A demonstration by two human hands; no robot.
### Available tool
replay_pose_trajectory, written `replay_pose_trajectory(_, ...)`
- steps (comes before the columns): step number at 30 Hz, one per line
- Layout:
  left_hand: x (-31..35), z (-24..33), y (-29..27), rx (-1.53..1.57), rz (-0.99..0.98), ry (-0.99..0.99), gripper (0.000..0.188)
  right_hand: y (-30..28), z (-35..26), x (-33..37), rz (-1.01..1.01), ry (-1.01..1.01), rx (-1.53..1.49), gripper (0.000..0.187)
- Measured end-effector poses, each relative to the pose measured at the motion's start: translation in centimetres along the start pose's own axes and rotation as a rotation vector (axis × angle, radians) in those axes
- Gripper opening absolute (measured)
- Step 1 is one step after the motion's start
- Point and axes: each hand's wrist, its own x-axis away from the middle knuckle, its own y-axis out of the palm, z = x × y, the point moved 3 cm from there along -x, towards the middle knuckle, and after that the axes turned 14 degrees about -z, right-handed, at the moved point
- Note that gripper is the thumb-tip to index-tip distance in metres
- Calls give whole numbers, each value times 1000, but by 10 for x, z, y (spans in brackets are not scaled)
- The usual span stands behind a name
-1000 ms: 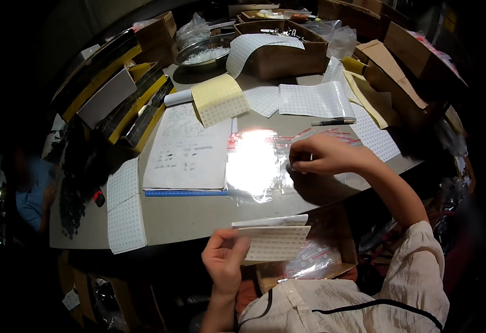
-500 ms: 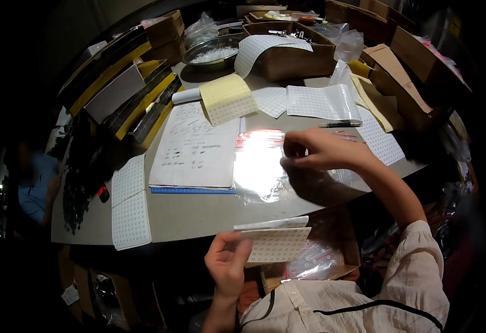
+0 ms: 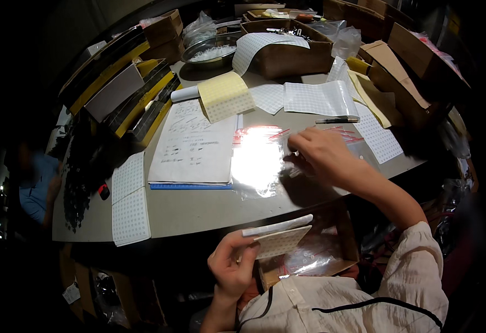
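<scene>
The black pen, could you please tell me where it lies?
In the head view, the black pen lies right of centre, between the right hand and a white label sheet.

Illumination: bright across the middle of the tabletop (image 3: pixel 198 213), apparently from above; surroundings fall to near black. Glare: the clear bags (image 3: pixel 258 161) beside the right hand (image 3: pixel 320 155) are overexposed to white, with detail lost; weaker highlights mark the plastic (image 3: pixel 309 261) in the lower carton (image 3: pixel 344 268). Shadow: dark, below the right hand. Distortion: the tabletop's near edge bows; corners are black. Definition: the person (image 3: pixel 40 191) at far left is dim and indistinct.
</scene>
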Motion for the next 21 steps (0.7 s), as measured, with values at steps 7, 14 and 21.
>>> replay_pose_trajectory(7, -10, 48, 17, -386, -200, 386, 27, 11, -48, 58, -545, -423, -1008, 50)
replay_pose_trajectory(14, -10, 60, 26, -370, -190, 371, 24, 19, -60, 92, -427, -274, -1135, 47)
replay_pose_trajectory(21, 5, 39, 20, 112, 31, 112, 16, 55, -58, 113, -103, 47, -1749, 27)
